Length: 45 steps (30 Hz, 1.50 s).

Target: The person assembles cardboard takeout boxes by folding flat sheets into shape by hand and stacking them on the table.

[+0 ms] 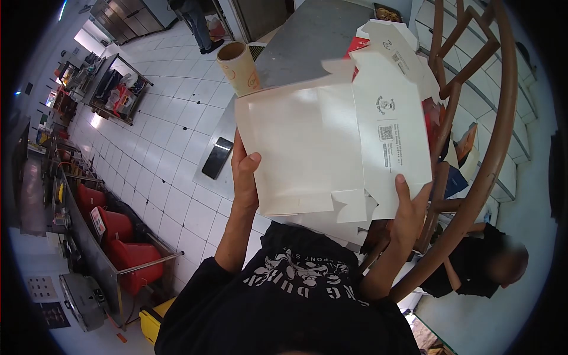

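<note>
A single camera on the wearer's head faces forward and steeply down, close above the shirt (296, 302), with the left hand (245, 177) and right hand (408, 210) at near range. Its wide, dark-cornered view reaches past the left edge of the worktop (296, 47) to distant tiled floor (171, 112).

Two bare hands hold an open white carton (307, 142) over a grey metal worktop (296, 47), the left hand (245, 170) gripping one side with its thumb over the rim, the right hand (408, 208) at the bottom of the printed flap (390, 124). A dark phone (217, 158) lies near the worktop's left edge; a cream cylinder (238, 70) with orange print stands farther along it. Beyond a brown railing (500, 154), another person (464, 266) wears black.
</note>
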{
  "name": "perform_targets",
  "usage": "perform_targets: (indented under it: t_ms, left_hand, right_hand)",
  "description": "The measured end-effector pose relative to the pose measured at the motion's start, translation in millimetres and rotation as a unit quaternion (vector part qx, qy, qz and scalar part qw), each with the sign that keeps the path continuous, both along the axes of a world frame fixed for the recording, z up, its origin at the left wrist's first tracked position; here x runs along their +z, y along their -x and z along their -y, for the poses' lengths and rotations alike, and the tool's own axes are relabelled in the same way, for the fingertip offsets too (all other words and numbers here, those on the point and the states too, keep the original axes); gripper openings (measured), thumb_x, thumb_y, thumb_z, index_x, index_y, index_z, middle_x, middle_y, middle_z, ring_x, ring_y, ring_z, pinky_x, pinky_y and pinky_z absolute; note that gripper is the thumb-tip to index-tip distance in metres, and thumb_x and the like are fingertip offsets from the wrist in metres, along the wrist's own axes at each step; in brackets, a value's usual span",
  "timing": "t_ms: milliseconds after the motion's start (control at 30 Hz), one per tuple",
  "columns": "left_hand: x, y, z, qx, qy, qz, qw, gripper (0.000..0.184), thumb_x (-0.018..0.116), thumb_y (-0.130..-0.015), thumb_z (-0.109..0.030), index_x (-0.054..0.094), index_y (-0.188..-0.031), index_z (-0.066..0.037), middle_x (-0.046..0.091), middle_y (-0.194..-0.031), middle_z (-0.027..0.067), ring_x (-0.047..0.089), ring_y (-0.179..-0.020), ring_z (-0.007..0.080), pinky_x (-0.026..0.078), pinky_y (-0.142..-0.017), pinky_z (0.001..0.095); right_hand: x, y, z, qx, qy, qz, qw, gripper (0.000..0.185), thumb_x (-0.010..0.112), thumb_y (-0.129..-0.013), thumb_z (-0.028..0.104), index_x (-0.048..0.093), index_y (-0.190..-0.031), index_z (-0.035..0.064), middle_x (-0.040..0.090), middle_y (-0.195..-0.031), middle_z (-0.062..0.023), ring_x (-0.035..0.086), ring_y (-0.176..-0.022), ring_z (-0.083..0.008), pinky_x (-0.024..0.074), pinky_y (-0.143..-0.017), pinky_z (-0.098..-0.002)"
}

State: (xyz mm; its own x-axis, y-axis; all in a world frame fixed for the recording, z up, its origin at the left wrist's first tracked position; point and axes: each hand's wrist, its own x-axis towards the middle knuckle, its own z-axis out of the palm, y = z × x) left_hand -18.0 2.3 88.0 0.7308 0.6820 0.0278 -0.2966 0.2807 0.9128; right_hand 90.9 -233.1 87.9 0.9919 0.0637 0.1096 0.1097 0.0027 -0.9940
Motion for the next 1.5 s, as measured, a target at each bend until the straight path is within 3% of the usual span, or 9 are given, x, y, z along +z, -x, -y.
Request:
perform_targets:
  t_ms: [133,267,433,600,800,867,1133,1300,1500]
  left_hand:
    - [-4,-2,6,-0.023,-0.026,0.024,0.999,0.090,0.062,-0.070,-0.036,0.021,-0.143,-0.002,0.039,-0.133,0.0162,0.047,-0.118,0.0248,0.043,-0.096,0.0360]
    - [-6,-11,16,-0.051,-0.063,0.020,0.997,0.098,0.065,-0.070,-0.039,0.014,-0.146,-0.003,0.035,-0.139,0.0173,0.041,-0.125,0.0259,0.037,-0.101,0.0365]
    - [-8,-3,17,-0.076,-0.133,0.017,0.988,0.099,0.067,-0.071,-0.038,0.012,-0.146,-0.003,0.034,-0.142,0.0171,0.040,-0.127,0.0236,0.035,-0.102,0.0349]
    - [15,13,7,0.010,-0.121,-0.003,0.993,0.095,0.065,-0.070,-0.037,0.018,-0.145,-0.001,0.043,-0.130,0.0156,0.050,-0.113,0.0211,0.040,-0.096,0.0330]
    - [1,15,-14,0.009,0.027,0.027,0.999,0.085,0.062,-0.070,-0.040,0.030,-0.137,-0.001,0.047,-0.123,0.0154,0.051,-0.111,0.0225,0.045,-0.090,0.0332]
    - [5,7,-10,0.013,-0.020,0.019,1.000,0.084,0.063,-0.072,-0.036,0.027,-0.139,-0.001,0.047,-0.124,0.0156,0.051,-0.111,0.0219,0.046,-0.090,0.0335]
    - [-2,-15,15,0.079,-0.174,-0.030,0.981,0.083,0.061,-0.080,-0.005,0.012,-0.146,-0.005,0.042,-0.132,0.0169,0.053,-0.109,0.0191,0.046,-0.091,0.0310]
    - [-2,-10,3,-0.015,0.064,0.030,0.997,0.054,0.028,-0.099,-0.044,0.039,-0.132,-0.003,0.053,-0.119,0.0092,0.057,-0.104,0.0146,0.051,-0.084,0.0280]
    - [-2,-19,16,0.065,0.033,-0.010,0.997,0.044,0.036,-0.100,-0.031,0.038,-0.136,-0.005,0.052,-0.123,0.0081,0.058,-0.101,0.0125,0.051,-0.082,0.0263]
  right_hand:
    - [9,6,-18,-0.205,0.203,0.253,0.923,0.060,0.065,-0.084,0.018,0.038,-0.133,-0.0028,0.031,-0.140,-0.0232,0.025,-0.133,-0.0329,0.0171,-0.108,-0.0448]
    - [35,27,-46,0.214,0.390,0.292,0.847,0.064,0.056,-0.086,0.045,0.037,-0.139,0.0150,0.026,-0.146,-0.0165,0.015,-0.137,-0.0382,0.0055,-0.106,-0.0588]
    - [0,17,-90,0.354,0.342,0.398,0.774,0.059,0.052,-0.087,0.048,0.039,-0.138,0.0226,0.025,-0.149,-0.0090,0.016,-0.138,-0.0349,0.0024,-0.103,-0.0666]
    - [-56,-45,-47,-0.006,0.430,0.143,0.892,0.060,0.048,-0.093,0.035,0.030,-0.139,0.0013,0.029,-0.140,-0.0301,0.022,-0.134,-0.0412,0.0183,-0.109,-0.0480]
    - [-52,-42,-7,0.019,-0.045,-0.054,0.997,0.060,0.055,-0.091,0.025,0.029,-0.138,-0.0008,0.035,-0.138,-0.0235,0.031,-0.131,-0.0315,0.0264,-0.106,-0.0387]
    - [-50,-35,2,0.142,-0.325,-0.238,0.904,0.052,0.058,-0.090,0.018,0.037,-0.132,-0.0027,0.048,-0.130,-0.0179,0.046,-0.121,-0.0239,0.0334,-0.102,-0.0332]
    - [3,25,-18,0.327,0.068,0.155,0.930,0.050,0.069,-0.078,0.018,0.052,-0.122,0.0006,0.059,-0.115,-0.0177,0.058,-0.102,-0.0252,0.0401,-0.094,-0.0358]
    - [-17,37,-26,0.369,-0.238,0.049,0.897,0.051,0.065,-0.072,0.014,0.052,-0.119,0.0024,0.046,-0.133,-0.0210,0.034,-0.131,-0.0346,0.0204,-0.108,-0.0524]
    - [-18,31,-35,0.348,-0.018,0.201,0.915,0.030,0.054,-0.067,-0.007,0.070,-0.089,0.0056,0.039,-0.139,-0.0226,0.036,-0.131,-0.0364,0.0320,-0.105,-0.0400]
